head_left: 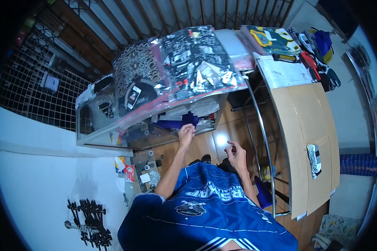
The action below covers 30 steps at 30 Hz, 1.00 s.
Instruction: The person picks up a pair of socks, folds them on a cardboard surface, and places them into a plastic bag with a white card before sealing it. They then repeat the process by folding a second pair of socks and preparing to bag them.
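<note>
My left hand (pixel 186 135) is raised before the cabinet's open front, fingers loosely bent and nothing visible in them. Just beyond its fingertips, a purple cloth (pixel 174 124) lies on the cabinet's shelf. To the right, my right hand (pixel 236 155) hovers over the tiled floor (pixel 205 144), its fingers bent but apart and holding nothing. A chrome table leg (pixel 262 125) stands beyond it on the right.
Plastic-wrapped dark printed clothes (pixel 199 58) cover the glass cabinet top, with a phone (pixel 134 97) on them. At right, a cardboard-covered table (pixel 308 113) bears folded socks (pixel 313 161). Black hooks (pixel 88 224) hang at lower left. Metal bars (pixel 180 14) line the back.
</note>
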Motion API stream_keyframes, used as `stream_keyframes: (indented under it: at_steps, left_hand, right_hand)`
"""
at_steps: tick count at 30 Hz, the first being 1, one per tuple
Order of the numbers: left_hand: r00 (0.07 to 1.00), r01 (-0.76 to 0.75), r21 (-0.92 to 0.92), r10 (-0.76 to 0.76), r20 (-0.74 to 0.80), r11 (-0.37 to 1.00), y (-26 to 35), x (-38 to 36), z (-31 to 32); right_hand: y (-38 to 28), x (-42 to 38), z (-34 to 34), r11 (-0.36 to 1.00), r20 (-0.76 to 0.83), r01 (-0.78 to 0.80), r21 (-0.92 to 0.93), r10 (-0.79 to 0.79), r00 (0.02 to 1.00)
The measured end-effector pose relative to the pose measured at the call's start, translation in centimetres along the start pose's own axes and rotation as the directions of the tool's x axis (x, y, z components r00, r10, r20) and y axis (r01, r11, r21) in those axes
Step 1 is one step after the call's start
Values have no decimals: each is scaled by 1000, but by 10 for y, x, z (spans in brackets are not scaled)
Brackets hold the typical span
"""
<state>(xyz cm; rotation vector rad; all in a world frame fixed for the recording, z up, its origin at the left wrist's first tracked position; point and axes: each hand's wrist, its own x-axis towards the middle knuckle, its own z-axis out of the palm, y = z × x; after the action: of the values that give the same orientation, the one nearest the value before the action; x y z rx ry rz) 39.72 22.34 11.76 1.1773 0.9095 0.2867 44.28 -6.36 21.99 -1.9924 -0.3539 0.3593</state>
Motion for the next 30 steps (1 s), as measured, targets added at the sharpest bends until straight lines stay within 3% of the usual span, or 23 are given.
stream_keyframes:
  at_steps: [4,7,9,11,13,16,19,22,24,26,27,28,30]
  left_hand:
    - [973,46,-173,-83,-214,984,-12,67,-37]
    - [926,-44,-40,26,-376,998,-15,113,-57]
    - [914,-52,452,225,-338,891,-41,191,-102]
    - [896,-64,669,338,-288,740,-35,203,-103]
    - [871,-85,687,388,-300,722,11,166,-81]
    - [854,-250,755,506,-124,607,2,189,-89]
    - [756,-361,763,647,-97,537,-36,233,-92]
    - [780,-562,303,615,-114,770,-49,258,-100]
    - [803,-593,-59,584,-121,803,-50,261,-107]
    - [812,-549,215,576,-92,808,-46,254,-109]
    - [818,-414,625,571,-64,662,-25,227,-103]
    - [830,-203,906,557,-42,372,-7,207,-98]
    - [866,-140,948,500,-23,285,4,202,-101]
  right_hand:
    - [-13,-22,10,997,41,-45,-66,48,998]
    - [-1,-36,12,996,14,-58,-67,59,998]
    - [3,-41,6,987,9,-86,-138,88,996]
    - [8,-46,2,985,-18,-115,-130,113,993]
    - [11,-50,-3,986,-48,-133,-101,129,991]
    - [9,-55,-11,982,-130,-142,-122,126,983]
    - [9,-63,-15,982,-198,-169,-87,149,969]
    - [7,-70,-15,974,-216,-212,-78,191,958]
    - [10,-74,-13,973,-221,-216,-76,195,956]
    - [15,-74,-8,977,-229,-203,-63,184,956]
    - [16,-74,-6,979,-226,-190,-76,169,959]
    - [17,-73,-4,980,-224,-176,-89,152,963]
    - [17,-70,-2,982,-204,-153,-111,128,971]
